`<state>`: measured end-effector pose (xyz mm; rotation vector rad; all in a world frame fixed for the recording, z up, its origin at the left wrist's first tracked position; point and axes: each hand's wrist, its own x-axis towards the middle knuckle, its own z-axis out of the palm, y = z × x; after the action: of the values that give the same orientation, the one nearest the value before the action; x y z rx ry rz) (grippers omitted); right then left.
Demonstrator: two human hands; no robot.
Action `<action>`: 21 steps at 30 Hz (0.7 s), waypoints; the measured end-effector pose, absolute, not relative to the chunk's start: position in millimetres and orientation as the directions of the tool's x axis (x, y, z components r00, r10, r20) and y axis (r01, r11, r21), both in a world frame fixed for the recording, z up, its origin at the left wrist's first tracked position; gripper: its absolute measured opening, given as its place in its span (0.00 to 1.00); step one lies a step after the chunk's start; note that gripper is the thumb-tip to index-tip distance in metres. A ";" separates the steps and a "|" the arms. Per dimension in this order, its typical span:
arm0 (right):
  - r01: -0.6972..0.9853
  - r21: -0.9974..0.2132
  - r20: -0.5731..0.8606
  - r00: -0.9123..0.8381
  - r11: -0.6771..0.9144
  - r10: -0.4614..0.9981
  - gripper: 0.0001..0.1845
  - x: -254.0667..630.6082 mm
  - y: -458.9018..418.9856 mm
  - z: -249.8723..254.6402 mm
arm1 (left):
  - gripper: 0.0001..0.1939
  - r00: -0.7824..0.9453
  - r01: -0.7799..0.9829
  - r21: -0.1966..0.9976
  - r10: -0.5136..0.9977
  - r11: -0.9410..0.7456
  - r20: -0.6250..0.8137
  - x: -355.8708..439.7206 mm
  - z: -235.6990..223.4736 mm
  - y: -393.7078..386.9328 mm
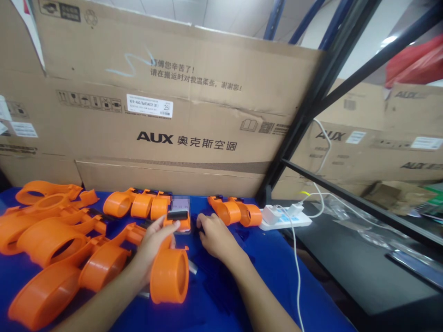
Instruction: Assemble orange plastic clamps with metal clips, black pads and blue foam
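A worker's left hand (155,240) grips an orange tape dispenser (169,274) low over the blue worktop (277,272), thumb on its black roller; the right hand (214,235) rests curled beside it. The plastic shell looks light, stiff, best held by its handle.

Bright, even overhead light | glare on far-right ceiling | soft shadows | edges bowed, slightly blurred | hands (214,235) soft

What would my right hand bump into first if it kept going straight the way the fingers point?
Probably the phone lying just past the right hand, whose fingers point up-left toward it. A small dark part under those fingers may come first; depth is unclear.
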<state>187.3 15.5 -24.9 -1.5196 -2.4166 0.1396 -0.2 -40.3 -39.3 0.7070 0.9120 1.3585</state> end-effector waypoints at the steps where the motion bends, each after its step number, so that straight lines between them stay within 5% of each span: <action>1: 0.859 -0.243 0.195 -0.411 0.450 0.891 0.13 188.2 16.2 -24.7 | 0.20 -0.027 -0.491 0.865 0.991 0.103 -0.133 -0.6 -40.3 -39.4; 9: 0.492 -0.627 0.518 -0.315 0.604 0.795 0.19 189.5 19.3 -17.7 | 0.19 -0.049 -0.463 0.886 0.997 0.037 -0.067 -6.4 -47.6 -26.5; 15: 0.319 -0.729 0.536 -0.285 0.606 0.795 0.23 181.9 10.7 -13.9 | 0.22 -0.047 -0.409 0.912 0.998 0.009 -0.031 -5.4 -46.2 -26.5; 21: 0.282 -0.758 0.539 -0.238 0.588 0.808 0.08 177.4 6.6 -12.7 | 0.20 -0.058 -0.408 0.913 0.998 -0.006 -0.019 -6.3 -46.0 -26.1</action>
<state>177.4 6.6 -12.7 -0.8916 -1.7948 0.6434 -6.3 -26.1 -46.0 0.8595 0.9379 1.4177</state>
